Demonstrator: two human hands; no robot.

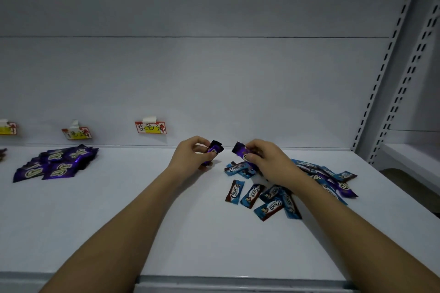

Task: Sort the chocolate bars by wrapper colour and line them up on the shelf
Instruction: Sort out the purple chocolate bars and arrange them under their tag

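1. Head view: my left hand [190, 152] is raised just above the shelf [119, 221], forearm stretched forward, its fingers [202, 148] curled round a purple bar [213, 151] that stands tilted upward.
2. My right hand [264, 157] reaches over the blue pile [269, 200] at the shelf's right, pinching a second purple bar [240, 150]; the two bars are near each other, apart.
3. The sorted purple group [57, 163] lies far left under a paper label [76, 132]; another label [150, 127] sits on the back wall by my left hand.
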